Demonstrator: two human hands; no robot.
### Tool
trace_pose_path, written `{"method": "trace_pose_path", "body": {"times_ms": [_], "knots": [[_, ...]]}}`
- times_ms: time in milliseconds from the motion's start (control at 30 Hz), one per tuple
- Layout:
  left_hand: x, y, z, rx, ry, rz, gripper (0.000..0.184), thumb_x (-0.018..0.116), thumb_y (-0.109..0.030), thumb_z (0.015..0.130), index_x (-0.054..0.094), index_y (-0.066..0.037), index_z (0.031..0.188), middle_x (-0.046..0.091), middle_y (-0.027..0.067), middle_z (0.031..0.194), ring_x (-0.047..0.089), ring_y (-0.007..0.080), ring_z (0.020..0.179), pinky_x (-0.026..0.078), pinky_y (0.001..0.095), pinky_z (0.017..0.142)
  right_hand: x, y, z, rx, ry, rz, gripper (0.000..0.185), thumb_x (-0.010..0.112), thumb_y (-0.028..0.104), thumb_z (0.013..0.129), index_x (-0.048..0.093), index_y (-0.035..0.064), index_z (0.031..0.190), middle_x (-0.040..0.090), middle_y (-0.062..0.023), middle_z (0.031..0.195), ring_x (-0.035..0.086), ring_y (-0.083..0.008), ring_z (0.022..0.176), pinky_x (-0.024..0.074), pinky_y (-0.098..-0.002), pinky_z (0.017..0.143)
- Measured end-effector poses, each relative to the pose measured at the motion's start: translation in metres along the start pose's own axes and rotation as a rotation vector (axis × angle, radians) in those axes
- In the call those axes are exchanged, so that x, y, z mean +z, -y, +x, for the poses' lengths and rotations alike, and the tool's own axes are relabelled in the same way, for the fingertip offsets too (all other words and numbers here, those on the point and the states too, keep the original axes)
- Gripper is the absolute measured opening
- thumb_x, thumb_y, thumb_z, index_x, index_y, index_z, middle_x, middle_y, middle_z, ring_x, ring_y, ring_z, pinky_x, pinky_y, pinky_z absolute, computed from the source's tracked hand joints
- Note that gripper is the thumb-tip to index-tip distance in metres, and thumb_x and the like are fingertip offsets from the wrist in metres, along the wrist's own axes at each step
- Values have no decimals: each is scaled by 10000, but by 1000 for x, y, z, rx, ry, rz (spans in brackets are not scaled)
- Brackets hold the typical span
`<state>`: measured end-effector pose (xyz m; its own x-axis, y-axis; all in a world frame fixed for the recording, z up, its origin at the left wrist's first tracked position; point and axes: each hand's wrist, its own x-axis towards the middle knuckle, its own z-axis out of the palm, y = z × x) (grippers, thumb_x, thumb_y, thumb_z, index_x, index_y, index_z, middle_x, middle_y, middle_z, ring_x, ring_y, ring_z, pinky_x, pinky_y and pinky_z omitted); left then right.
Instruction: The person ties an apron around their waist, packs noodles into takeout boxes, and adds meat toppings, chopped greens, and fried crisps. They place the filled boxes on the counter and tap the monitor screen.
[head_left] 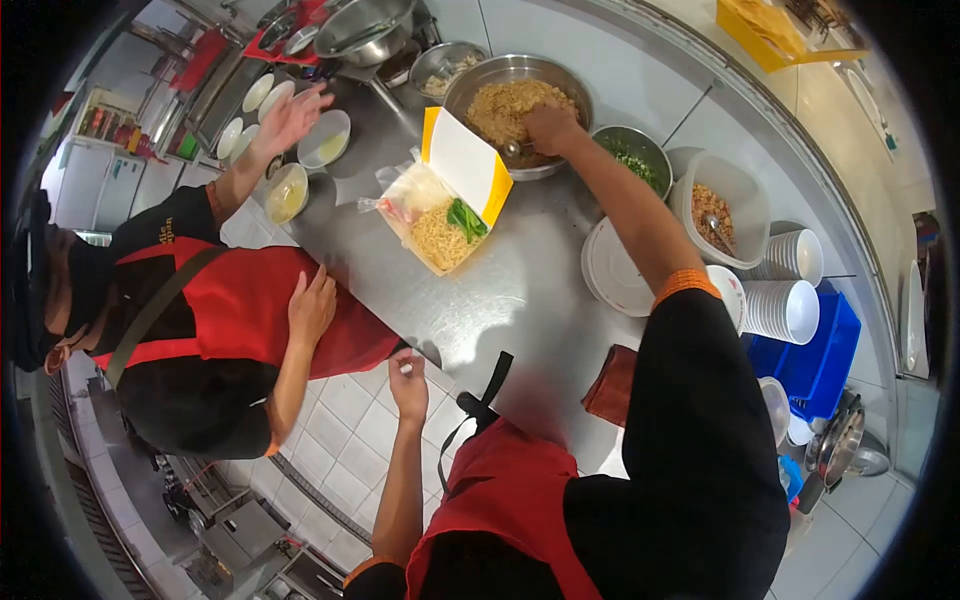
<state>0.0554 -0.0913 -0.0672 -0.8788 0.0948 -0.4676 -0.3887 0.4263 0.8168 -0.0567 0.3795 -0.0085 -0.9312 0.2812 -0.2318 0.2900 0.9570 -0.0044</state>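
My right hand reaches into a large steel bowl of brown minced topping. Its fingers are closed round a metal spoon, whose handle is mostly hidden by the hand. Low by the counter's near corner, my left hand has its fingers curled in, with a small pale spot at the fingertips that I cannot make out. On the steel counter stands an open yellow and white takeaway box with noodles, leafy greens and a clear plastic bag.
At left a co-worker in a red apron stretches one hand over small white bowls. Chopped greens, a plastic tub, stacked cups, a lid, a brown cloth and a blue basket line the right.
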Motion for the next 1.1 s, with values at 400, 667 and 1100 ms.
{"method": "trace_pose_path", "body": {"times_ms": [400, 667, 1100], "knots": [[66, -138, 155, 52, 69, -197, 213, 539, -210, 894, 504, -1, 913, 553, 78, 766, 594, 182, 679, 561, 314, 599, -3, 0, -7, 62, -186, 142, 177, 573, 108, 763, 645, -12, 871, 627, -226, 944, 628, -348, 879, 525, -401, 737], [62, -117, 174, 60, 64, -24, 164, 452, -139, 880, 497, 6, 820, 554, 97, 708, 615, 214, 595, 563, 331, 497, 19, -9, 26, 31, -68, 442, 262, 609, 200, 719, 661, -48, 787, 637, -216, 763, 643, -343, 768, 519, -384, 711], [131, -81, 81, -238, 33, -951, 193, 370, -148, 924, 433, -50, 770, 479, 66, 774, 580, 308, 944, 534, 399, 835, 6, -28, 16, 309, 112, 1212, 233, 667, 161, 714, 586, 14, 553, 495, -51, 486, 391, -117, 394, 249, -271, 359]]}}
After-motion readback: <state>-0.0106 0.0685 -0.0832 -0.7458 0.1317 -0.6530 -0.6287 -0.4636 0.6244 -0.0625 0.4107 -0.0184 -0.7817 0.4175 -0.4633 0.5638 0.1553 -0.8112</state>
